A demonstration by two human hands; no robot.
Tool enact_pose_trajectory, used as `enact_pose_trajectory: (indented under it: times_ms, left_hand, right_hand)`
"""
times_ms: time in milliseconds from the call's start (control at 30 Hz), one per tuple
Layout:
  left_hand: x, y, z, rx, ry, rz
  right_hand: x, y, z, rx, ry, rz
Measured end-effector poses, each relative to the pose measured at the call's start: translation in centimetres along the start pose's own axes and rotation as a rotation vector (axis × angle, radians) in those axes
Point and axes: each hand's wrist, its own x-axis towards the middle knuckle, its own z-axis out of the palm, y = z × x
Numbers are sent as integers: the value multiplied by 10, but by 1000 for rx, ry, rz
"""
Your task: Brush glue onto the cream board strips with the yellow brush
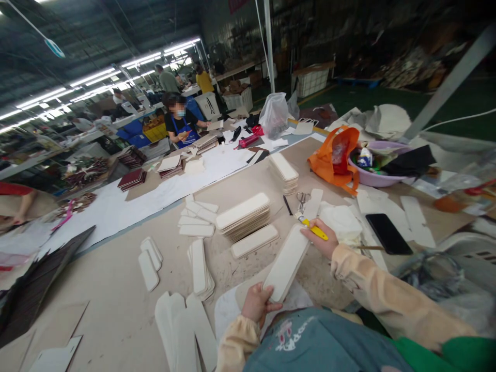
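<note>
My left hand point(257, 304) grips the near end of a long cream panel point(287, 263) with rounded corners, thumb on top. The panel is tilted above the table in front of my apron. At its far end, my right hand point(324, 238) is closed around a yellow-handled brush point(315, 229); its fingers also touch the panel's edge. The brush's pale tip points away from me. Just beyond it lie scissors point(303, 198) and a black pen-like stick point(287, 205). Left of the panel stand a tall stack of similar panels point(244, 214) and a single panel point(254, 242).
More cream pieces point(199, 268) lie in small piles to the left. A phone point(388, 234), an orange bag point(335, 155) and a purple basin point(382, 178) are at the right. Across the table, a co-worker point(182, 121) in a blue apron handles pieces.
</note>
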Motion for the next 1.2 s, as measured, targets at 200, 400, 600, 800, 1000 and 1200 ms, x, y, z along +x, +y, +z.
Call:
enact_pose_trajectory:
  times_ms: [200, 400, 600, 800, 1000, 1200]
  left_hand:
    - [32, 1, -49, -44, 239, 22]
    - [78, 31, -98, 99, 425, 90]
    - [122, 59, -118, 284, 610, 130]
    - [147, 66, -130, 534, 748, 142]
    - [157, 64, -137, 719, 807, 111]
    - [161, 58, -139, 811, 843, 95]
  right_hand:
    - [7, 36, 24, -170, -30, 22]
    - [27, 58, 67, -251, -4, 98]
    - [50, 64, 100, -340, -21, 146]
    - [58, 75, 117, -292, -20, 148]
    - [61, 85, 122, -278, -62, 193]
    - [65, 82, 125, -268, -50, 188]
